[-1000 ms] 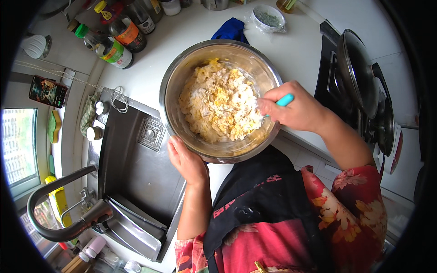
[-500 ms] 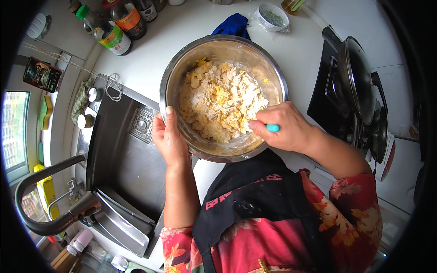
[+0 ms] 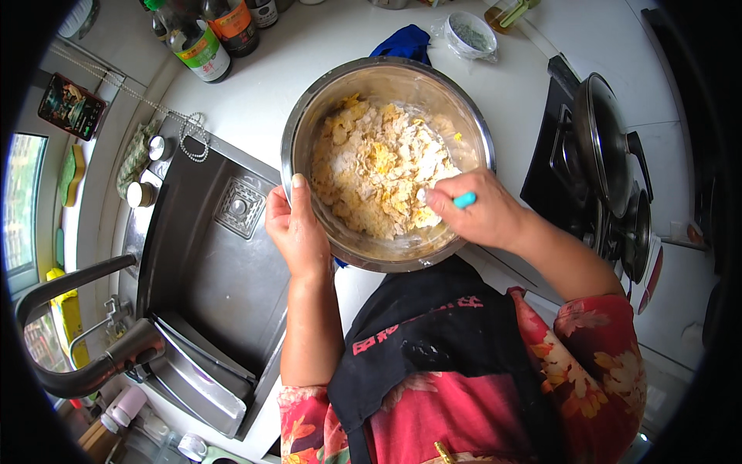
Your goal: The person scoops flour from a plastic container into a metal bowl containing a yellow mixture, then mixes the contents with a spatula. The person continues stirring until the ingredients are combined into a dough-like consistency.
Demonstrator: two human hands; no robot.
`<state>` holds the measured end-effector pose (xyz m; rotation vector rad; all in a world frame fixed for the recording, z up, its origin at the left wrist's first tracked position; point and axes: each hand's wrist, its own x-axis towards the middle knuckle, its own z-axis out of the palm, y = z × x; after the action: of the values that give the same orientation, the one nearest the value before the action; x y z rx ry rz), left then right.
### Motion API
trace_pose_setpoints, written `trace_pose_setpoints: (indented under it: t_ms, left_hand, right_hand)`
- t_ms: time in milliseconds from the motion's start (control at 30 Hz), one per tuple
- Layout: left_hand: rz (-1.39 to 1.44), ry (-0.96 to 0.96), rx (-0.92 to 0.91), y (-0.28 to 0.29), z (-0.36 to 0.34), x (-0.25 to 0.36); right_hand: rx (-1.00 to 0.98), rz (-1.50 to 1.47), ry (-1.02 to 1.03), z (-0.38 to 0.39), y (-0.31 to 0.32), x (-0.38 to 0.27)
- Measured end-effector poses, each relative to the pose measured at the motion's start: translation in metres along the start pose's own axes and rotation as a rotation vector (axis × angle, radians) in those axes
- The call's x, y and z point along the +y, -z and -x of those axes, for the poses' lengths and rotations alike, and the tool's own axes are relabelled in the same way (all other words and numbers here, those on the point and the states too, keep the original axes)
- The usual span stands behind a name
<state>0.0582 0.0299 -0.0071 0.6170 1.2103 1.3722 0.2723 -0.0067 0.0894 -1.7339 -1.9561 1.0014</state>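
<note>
A wide stainless steel mixing bowl [image 3: 461, 124] holds a lumpy, floury dough mix [image 3: 379, 166] with yellow patches. My left hand [image 3: 297, 236] is closed on the bowl's left rim, thumb on top and fingers outside. Over the right side of the bowl, my right hand [image 3: 485, 213] is wrapped round a utensil with a teal handle end [image 3: 464, 200]. Its working end is hidden by the hand and the mix, so its kind does not show. Loose flour clings to the bowl's inner wall.
Left of the bowl lies a sink [image 3: 224, 271] with a dark faucet [image 3: 135, 352]. Sauce bottles [image 3: 202, 54] stand at the back left. A blue cloth [image 3: 403, 45] and a small wrapped bowl [image 3: 470, 35] sit behind. A lidded pan [image 3: 607, 147] is on the stove at right.
My right hand and the utensil have shifted slightly within the bowl. The whole view has moved a little, and my left hand keeps its hold on the rim.
</note>
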Motion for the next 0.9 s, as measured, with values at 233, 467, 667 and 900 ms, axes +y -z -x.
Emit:
trace_pose_setpoints:
  t_ms: [233, 467, 667, 900]
  left_hand:
    - [0.024, -0.016, 0.005, 0.002, 0.004, -0.004]
    - [0.025, -0.055, 0.049, -0.004, 0.008, -0.002]
    - [0.049, -0.036, 0.005, -0.002, 0.010, -0.001]
    - [0.019, -0.057, 0.063, -0.005, 0.010, 0.000]
  right_hand:
    - [0.035, -0.414, -0.102, -0.006, -0.026, -0.037]
    - [-0.047, -0.070, 0.034, 0.013, 0.006, -0.011]
    - [-0.103, -0.024, 0.188, 0.006, -0.002, -0.016]
    - [-0.241, -0.133, 0.374, -0.014, -0.023, -0.005]
